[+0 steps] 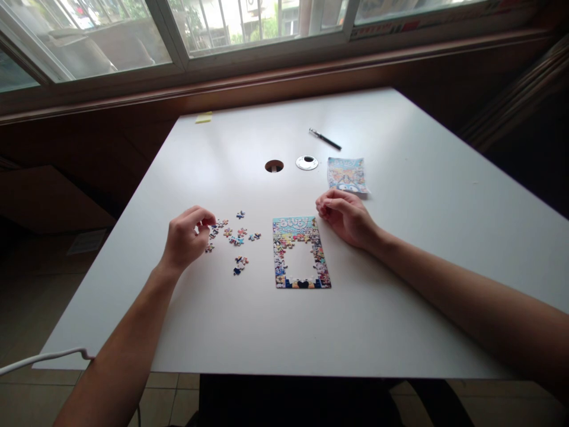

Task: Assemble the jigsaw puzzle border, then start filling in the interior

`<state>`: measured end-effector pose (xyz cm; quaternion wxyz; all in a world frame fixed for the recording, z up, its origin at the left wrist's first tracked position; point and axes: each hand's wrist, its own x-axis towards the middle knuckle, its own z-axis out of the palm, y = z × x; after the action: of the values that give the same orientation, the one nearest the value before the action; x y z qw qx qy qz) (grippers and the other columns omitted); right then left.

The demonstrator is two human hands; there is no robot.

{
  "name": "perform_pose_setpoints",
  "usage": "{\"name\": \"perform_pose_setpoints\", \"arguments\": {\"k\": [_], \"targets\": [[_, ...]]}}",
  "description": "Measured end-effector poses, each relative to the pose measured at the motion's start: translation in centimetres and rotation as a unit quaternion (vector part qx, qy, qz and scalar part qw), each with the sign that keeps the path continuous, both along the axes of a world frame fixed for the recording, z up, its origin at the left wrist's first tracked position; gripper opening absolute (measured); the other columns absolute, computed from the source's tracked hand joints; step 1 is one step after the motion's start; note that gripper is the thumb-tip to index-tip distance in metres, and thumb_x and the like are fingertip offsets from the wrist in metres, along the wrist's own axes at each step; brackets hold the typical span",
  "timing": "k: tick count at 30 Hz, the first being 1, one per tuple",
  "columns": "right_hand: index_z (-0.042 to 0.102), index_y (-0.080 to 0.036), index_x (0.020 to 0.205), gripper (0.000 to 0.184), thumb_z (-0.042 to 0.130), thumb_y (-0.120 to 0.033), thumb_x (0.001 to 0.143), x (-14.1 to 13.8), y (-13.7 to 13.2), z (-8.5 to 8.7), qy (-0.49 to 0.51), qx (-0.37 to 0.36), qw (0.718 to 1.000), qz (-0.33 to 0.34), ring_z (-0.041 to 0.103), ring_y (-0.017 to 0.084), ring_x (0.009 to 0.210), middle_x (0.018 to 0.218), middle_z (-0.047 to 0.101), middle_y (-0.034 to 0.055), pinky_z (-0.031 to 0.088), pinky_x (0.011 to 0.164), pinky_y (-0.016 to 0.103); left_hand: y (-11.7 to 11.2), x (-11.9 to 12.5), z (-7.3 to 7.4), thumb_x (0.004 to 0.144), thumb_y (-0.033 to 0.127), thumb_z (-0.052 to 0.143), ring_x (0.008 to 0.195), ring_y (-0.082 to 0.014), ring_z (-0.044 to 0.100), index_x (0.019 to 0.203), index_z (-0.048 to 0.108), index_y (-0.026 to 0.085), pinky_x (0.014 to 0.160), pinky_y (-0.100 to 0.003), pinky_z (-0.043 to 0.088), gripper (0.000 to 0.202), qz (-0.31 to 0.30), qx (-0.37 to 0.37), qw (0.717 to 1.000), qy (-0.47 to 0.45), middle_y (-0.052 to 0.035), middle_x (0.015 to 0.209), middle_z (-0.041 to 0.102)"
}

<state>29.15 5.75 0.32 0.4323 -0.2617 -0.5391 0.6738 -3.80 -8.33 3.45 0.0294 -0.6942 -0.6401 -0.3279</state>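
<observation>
A jigsaw puzzle (pixel 280 279) lies flat on the table, its colourful frame and several inner pieces joined around an unfilled middle. To its left, loose puzzle pieces (pixel 241 232) are scattered. My left hand (pixel 189 234) is at the left edge of these pieces, fingers bent and closed; whether a piece is between the fingertips is hidden. Just past the puzzle's upper right corner, my right hand (pixel 344 216) rests on its side on the table, fingers curled in, with nothing visible in it.
A picture sheet (pixel 347 173) in a clear wrapper lies beyond my right hand. Farther back are a pen (pixel 325 139), a round metal cover (pixel 306 162) and a cable hole (pixel 274 166) in the white table (pixel 249 332). A yellow note (pixel 203 118) sits at the far left corner.
</observation>
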Motion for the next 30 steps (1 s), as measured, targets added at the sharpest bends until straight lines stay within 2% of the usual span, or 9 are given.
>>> {"name": "perform_pose_setpoints", "arguments": {"k": [14,23,30], "targets": [[0.062,-0.02,0.069,0.01,0.066,-0.02,0.078,0.01,-0.01,-0.12,0.019,-0.005,1.0,0.008,0.043,0.012,0.066,0.069,0.051,0.0006,0.036,0.064,0.03,-0.02,0.05,0.01,0.073,0.001,0.048,0.068,-0.012,0.056,0.072,0.061,0.018,0.065,-0.024,0.045,0.021,0.003,0.0,1.0,0.001,0.0,0.077,0.065],[0.062,-0.02,0.069,0.008,0.065,-0.02,0.077,0.02,0.04,-0.15,0.014,-0.006,1.0,0.005,0.044,0.012,0.067,0.071,0.052,0.0007,0.036,0.064,0.03,-0.07,0.02,-0.15,0.074,0.001,0.046,0.071,-0.0125,0.057,0.072,0.062,0.018,0.058,-0.022,0.041,0.023,-0.02,-0.029,0.999,-0.018,-0.0011,0.077,0.065],[0.062,-0.021,0.069,0.009,0.065,-0.02,0.077,-0.02,-0.02,-0.1,0.008,-0.008,1.0,0.002,0.043,0.013,0.067,0.07,0.051,0.0007,0.036,0.064,0.031,-0.05,-0.07,-0.22,0.073,0.0,0.045,0.07,-0.0127,0.057,0.072,0.062,0.018,0.059,-0.023,0.041,0.024,-0.025,-0.029,0.999,-0.022,-0.0005,0.077,0.065]]}}
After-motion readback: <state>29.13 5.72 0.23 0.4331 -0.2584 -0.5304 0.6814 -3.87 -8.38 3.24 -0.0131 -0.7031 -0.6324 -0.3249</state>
